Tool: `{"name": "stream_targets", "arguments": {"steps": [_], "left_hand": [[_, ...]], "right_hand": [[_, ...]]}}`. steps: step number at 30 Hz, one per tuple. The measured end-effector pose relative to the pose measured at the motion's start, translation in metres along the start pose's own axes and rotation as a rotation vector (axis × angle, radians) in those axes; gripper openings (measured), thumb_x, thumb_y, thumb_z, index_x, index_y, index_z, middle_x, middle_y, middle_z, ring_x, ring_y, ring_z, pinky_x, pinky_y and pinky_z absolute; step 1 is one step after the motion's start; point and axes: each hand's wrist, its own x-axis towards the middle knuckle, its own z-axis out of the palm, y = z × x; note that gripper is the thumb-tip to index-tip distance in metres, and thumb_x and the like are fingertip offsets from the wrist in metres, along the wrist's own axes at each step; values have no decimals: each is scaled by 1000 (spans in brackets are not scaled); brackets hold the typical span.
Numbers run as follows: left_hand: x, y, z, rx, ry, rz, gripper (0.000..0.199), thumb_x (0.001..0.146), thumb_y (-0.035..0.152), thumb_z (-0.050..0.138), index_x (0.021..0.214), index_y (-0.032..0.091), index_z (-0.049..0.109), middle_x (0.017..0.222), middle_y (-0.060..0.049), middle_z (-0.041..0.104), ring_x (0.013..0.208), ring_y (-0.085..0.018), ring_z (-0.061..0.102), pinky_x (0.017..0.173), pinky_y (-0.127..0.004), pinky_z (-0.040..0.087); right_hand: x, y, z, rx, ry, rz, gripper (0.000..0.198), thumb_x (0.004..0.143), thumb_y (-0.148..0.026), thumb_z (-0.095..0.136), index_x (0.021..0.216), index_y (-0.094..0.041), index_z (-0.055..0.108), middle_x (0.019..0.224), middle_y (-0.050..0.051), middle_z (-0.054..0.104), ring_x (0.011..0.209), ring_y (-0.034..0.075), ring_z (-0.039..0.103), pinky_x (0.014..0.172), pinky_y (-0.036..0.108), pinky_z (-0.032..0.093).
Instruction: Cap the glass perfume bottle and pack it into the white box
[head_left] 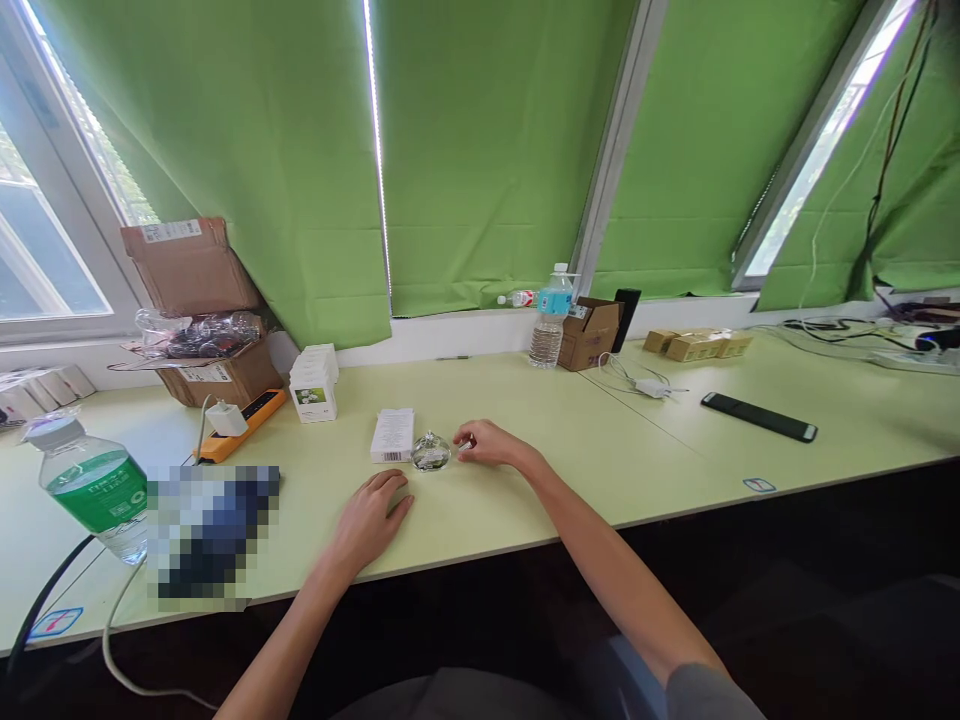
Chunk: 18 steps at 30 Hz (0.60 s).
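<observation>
Between your hands on table [502,510]: clear glass bottle [431,455]. Three o'clock from it, right hand [484,442] pinches small pale piece [466,446], too small to identify; light fingertip hold should serve best. Seven o'clock, left hand [373,520] rests palm-down, nothing seen in grip; better used steadying bottle. Ten o'clock, white box [392,437] just beside; avoid knocking. Farther out, white cartons [313,387].
</observation>
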Motion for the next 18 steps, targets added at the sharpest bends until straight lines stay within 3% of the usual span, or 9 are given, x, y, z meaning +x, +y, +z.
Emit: {"name": "stream_targets", "arguments": {"steps": [9,18], "left_hand": [[0,0,0,10,-13,-3,30,94,38,42,116,25,58,130,-4,57,119,-23,53,100,-38,42],[-1,-1,1,16,-11,6,29,94,38,43,115,25,58,129,-4,57,118,-23,54,99,-37,43]], "right_hand": [[4,8,-1,30,-45,-20,18,64,-25,72,80,-16,72,79,4,67,69,15,59,62,23,43],[-1,8,-11,92,4,-30,20,72,-26,65,88,-15,72,76,3,67,66,14,57,59,23,43]]}}
